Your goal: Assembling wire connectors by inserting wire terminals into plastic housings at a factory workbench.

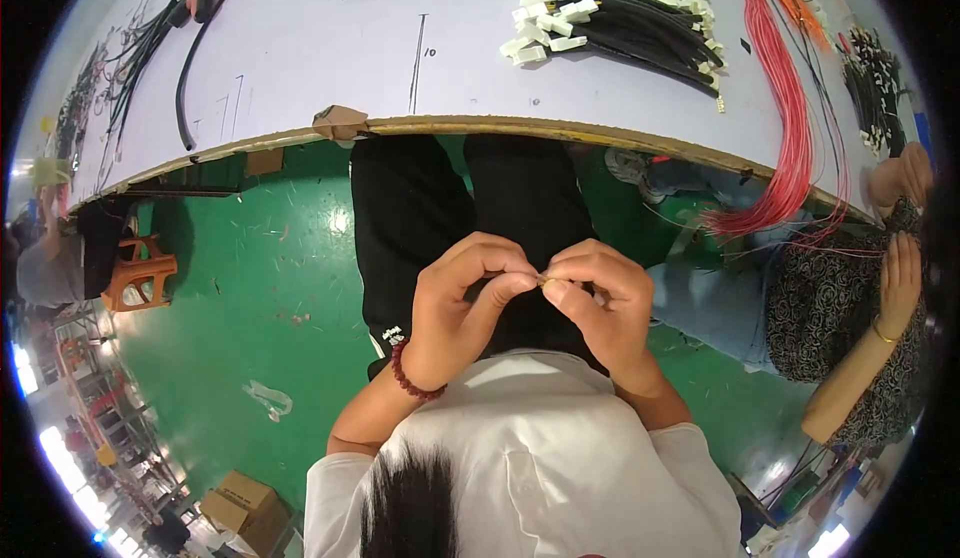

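Both hands meet in front of my lap, fingertip to fingertip. My left hand (pixel 468 298), with a dark red bead bracelet (pixel 405 376) at its wrist, is closed in a pinch. Opposite it, my right hand (pixel 605 298) pinches too. Between the fingertips sits a tiny brownish thing (pixel 543 279), too small to name. Beyond the hands, on the white table (pixel 330 58), lies a bundle of black cables (pixel 640 43) with white connectors (pixel 548 23) on their ends.
Pink-red wires (pixel 785 138) hang over the table's front edge at the right. Black cables (pixel 185 78) lie at the left, near a taped brown patch (pixel 341 122) on the edge. A co-worker's arm (pixel 870 358) is close on my right. An orange stool (pixel 142 273) stands left.
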Action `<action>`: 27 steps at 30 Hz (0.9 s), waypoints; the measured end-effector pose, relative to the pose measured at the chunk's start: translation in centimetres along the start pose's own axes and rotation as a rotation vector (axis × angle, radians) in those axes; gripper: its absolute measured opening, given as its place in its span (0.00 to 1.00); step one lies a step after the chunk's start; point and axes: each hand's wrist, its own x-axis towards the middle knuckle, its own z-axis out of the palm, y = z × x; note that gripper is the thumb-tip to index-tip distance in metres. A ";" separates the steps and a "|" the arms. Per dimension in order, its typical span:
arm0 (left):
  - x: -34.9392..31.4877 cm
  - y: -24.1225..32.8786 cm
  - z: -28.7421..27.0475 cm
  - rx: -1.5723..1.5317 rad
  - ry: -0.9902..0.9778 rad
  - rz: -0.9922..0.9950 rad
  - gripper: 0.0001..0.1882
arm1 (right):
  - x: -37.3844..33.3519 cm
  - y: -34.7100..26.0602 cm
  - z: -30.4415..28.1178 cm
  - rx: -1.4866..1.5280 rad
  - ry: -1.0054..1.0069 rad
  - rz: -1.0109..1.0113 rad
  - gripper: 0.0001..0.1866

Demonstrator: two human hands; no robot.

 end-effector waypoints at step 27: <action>1.7 1.2 1.1 0.158 0.015 0.113 0.03 | -0.7 0.2 0.0 -0.046 0.171 -0.184 0.05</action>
